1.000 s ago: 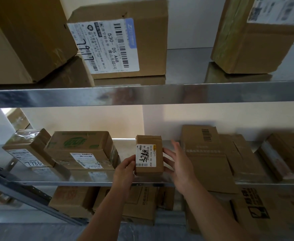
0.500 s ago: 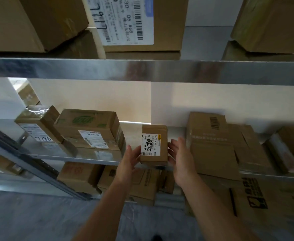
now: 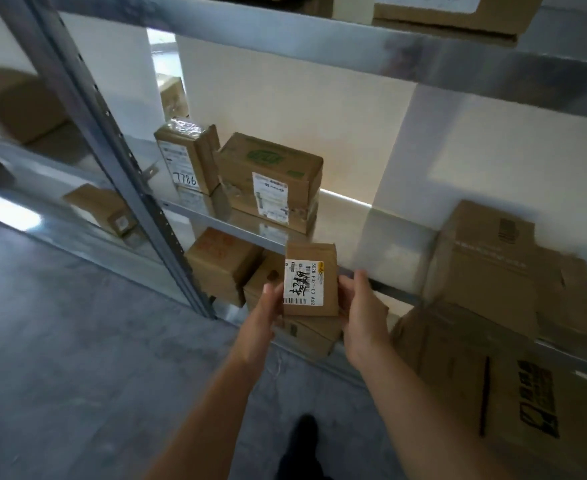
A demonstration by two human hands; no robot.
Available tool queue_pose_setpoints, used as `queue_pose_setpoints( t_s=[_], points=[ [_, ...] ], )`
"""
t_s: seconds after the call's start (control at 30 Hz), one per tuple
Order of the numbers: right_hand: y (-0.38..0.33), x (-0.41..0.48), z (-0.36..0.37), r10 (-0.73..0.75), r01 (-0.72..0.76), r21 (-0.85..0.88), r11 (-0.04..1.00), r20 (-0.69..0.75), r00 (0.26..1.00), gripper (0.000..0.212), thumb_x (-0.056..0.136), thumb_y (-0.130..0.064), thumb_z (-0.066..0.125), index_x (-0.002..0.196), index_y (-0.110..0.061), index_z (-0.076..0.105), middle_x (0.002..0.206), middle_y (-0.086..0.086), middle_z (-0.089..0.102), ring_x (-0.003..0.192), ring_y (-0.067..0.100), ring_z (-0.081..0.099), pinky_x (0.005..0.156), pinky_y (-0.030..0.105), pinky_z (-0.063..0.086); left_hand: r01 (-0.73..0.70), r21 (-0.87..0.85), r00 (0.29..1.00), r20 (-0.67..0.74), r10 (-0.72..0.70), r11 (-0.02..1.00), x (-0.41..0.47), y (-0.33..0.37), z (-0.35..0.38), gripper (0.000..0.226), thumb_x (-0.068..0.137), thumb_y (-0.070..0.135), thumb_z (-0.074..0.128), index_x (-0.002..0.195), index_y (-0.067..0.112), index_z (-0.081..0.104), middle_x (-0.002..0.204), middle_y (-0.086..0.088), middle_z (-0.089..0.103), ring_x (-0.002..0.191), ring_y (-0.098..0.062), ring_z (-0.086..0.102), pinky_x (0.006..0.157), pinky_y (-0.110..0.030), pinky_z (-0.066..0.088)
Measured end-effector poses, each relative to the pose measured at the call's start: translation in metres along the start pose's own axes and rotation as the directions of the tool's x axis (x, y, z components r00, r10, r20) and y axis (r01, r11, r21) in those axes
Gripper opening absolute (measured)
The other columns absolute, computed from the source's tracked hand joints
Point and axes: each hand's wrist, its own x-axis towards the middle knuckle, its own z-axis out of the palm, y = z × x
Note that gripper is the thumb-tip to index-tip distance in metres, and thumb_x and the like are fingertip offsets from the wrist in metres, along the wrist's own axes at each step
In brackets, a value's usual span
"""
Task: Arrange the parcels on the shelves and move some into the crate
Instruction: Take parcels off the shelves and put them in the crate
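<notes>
The small parcel (image 3: 311, 278) (white label facing us) has left the shelf (image 3: 340, 233) and now sits mid-frame, squeezed between the left hand (image 3: 264, 313) and right hand (image 3: 363, 306), fingers gripping its sides.

**Location: Parcel Storeroom**

I identify a parcel depot. Evidence: metal racking (image 3: 119, 157) with perforated uprights; taped cardboard parcels (image 3: 271, 168) bearing barcode shipping labels (image 3: 270, 197) on each shelf level; bare grey concrete floor (image 3: 77, 341); plain walls (image 3: 320, 109).

The small brown cardboard parcel (image 3: 311, 251) in the grip carries a white label (image 3: 302, 282) reading "502B P021-00 A68". Up-left of it, a taped brown box (image 3: 195, 147) bears handwritten "7786".
</notes>
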Motion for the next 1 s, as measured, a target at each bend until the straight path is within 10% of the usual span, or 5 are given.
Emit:
queue_pose_setpoints(
  t_s=[0.13,0.27,0.4,0.53,1.0],
  points=[
    [0.026,-0.033,0.03,0.026,-0.012,-0.095,0.995,0.151,0.988,0.071,0.093,-0.074,0.035,0.129,-0.023,0.068,0.112,-0.003,0.077,0.112,0.016,0.068,0.107,0.046,0.048,0.007,-0.132,0.989,-0.148,-0.027,0.991,-0.054,-0.026,-0.032,0.051,0.085,0.077,0.023,0.12,0.058,0.055,0.122,0.036,0.059,0.117,0.012,0.046,0.109,-0.045,0.024],
    [0.052,-0.061,0.077,0.106,-0.041,-0.173,0.984,0.388,0.915,0.054,0.11,-0.048,0.025,0.097,-0.023,0.07,0.082,-0.012,0.079,0.087,0.003,0.07,0.085,0.028,0.05,-0.009,-0.209,0.944,-0.325,-0.06,0.978,-0.113,-0.046,-0.076,0.049,0.085,0.077,0.018,0.115,0.065,0.056,0.123,0.04,0.058,0.128,0.01,0.041,0.106,-0.045,0.022],
    [0.088,-0.092,0.126,0.194,-0.031,-0.3,0.953,0.532,0.824,0.062,0.109,-0.049,0.024,0.114,-0.013,0.074,0.107,0.003,0.079,0.102,0.013,0.073,0.093,0.032,0.054,-0.04,-0.309,0.857,-0.5,-0.127,0.95,-0.167,-0.07,-0.104,0.051,0.085,0.072,0.016,0.118,0.062,0.053,0.124,0.04,0.057,0.13,0.006,0.042,0.112,-0.049,0.019],
    [0.13,-0.127,0.171,0.297,0.008,-0.413,0.911,0.669,0.681,0.058,0.11,-0.046,0.026,0.108,-0.012,0.073,0.107,0.007,0.078,0.091,0.009,0.074,0.071,0.02,0.054,-0.146,-0.408,0.687,-0.697,-0.205,0.901,-0.223,-0.099,-0.118,0.045,0.091,0.069,0.015,0.11,0.065,0.055,0.114,0.043,0.06,0.118,0.016,0.043,0.11,-0.049,0.02],
    [0.237,-0.267,0.161,0.697,0.349,-0.703,0.62,0.698,0.167,0.05,0.11,-0.042,0.031,0.12,-0.007,0.066,0.107,0.007,0.075,0.101,0.018,0.069,0.087,0.029,0.054,-0.598,-0.455,0.039,-0.839,-0.543,0.66,-0.347,-0.194,-0.032,0.046,0.106,0.047,0.015,0.111,0.04,0.061,0.099,0.033,0.07,0.09,0.022,0.059,0.08,-0.016,0.035]
  ],
)
